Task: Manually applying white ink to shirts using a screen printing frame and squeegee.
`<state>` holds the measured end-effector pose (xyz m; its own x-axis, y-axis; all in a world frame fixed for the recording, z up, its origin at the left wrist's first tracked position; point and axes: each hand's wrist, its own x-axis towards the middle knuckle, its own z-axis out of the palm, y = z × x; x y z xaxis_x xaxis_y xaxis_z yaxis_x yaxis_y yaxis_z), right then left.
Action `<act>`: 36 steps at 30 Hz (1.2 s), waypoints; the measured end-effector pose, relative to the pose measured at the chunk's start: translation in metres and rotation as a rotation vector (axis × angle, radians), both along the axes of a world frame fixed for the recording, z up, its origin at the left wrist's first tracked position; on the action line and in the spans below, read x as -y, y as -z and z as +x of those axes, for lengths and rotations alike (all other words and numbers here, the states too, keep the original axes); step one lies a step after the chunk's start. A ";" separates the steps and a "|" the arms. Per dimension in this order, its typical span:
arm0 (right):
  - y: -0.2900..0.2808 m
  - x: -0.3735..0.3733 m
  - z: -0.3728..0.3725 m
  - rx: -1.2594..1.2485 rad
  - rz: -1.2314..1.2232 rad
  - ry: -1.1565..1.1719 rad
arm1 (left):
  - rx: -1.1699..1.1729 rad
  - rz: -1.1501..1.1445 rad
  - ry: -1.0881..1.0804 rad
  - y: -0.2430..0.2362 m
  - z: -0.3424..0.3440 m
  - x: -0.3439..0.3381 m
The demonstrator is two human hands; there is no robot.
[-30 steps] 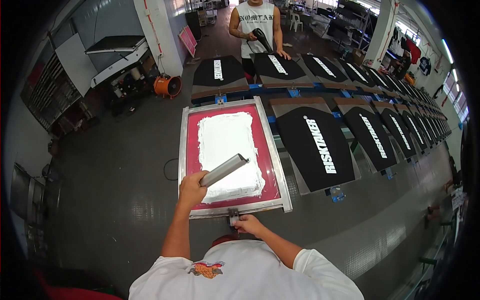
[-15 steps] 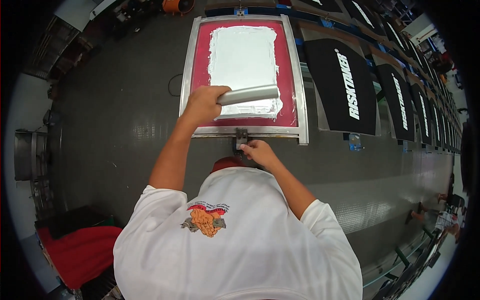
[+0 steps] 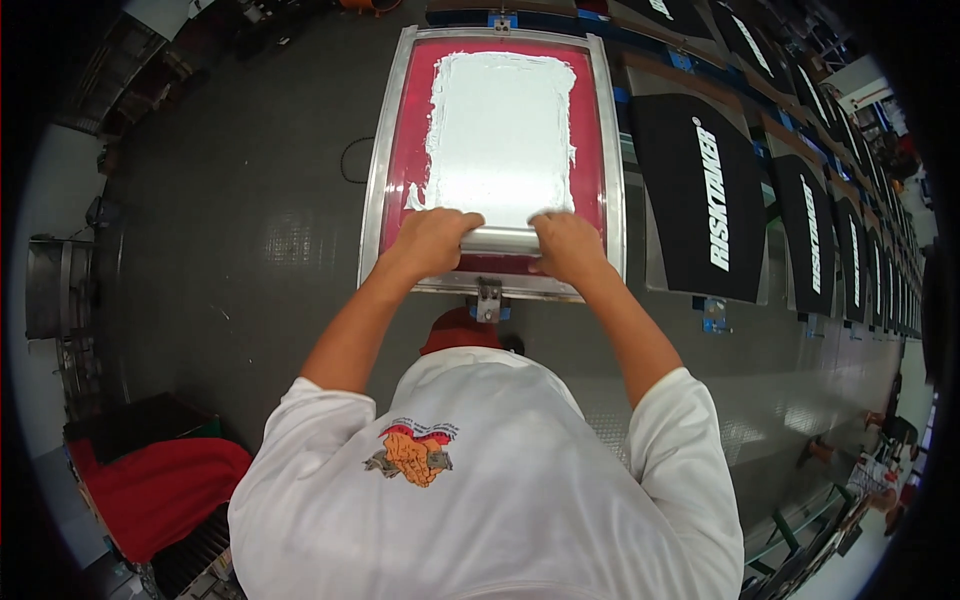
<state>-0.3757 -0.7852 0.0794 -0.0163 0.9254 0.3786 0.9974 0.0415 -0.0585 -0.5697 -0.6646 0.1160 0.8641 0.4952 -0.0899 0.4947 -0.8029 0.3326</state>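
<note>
From afar, I'm seeing the left hand [image 3: 432, 243] and right hand [image 3: 572, 246] gripping the squeegee [image 3: 503, 239], both curled round it, at the near end of the framed screen [image 3: 413, 130]; I'd be pressing evenly, though blur is hiding its edge.

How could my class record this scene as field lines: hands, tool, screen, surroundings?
Left hand: grips left part of the long, grey, metallic squeegee
Right hand: grips its right part
Rectangular screen: silver metal frame, red mesh, white ink across the middle
Squeegee position: across the screen's near end
Right of screen: black, fabric-like panels with white lettering
</note>
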 end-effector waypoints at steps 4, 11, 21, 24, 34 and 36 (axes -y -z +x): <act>0.020 0.025 -0.021 -0.245 -0.347 0.050 | 0.034 0.199 -0.087 0.022 -0.049 0.012; 0.040 -0.067 0.030 -0.126 -0.063 0.197 | 0.379 0.383 -0.085 0.070 0.008 -0.082; -0.030 -0.182 0.111 -0.187 -0.494 0.276 | -0.223 0.139 -0.107 -0.023 0.102 -0.201; -0.015 -0.049 0.029 -0.341 -0.588 0.230 | -0.198 0.092 0.000 -0.004 0.005 -0.081; 0.040 -0.151 0.097 -0.208 -0.130 0.280 | 0.092 0.342 -0.086 0.063 0.083 -0.169; 0.024 -0.215 0.134 -0.100 -0.173 0.354 | -0.036 0.361 -0.152 0.053 0.130 -0.235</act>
<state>-0.2417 -0.5700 0.0551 0.3443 0.9172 0.2005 0.9372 -0.3229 -0.1321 -0.4398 -0.4296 0.0630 0.7781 0.6225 0.0847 0.6230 -0.7819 0.0228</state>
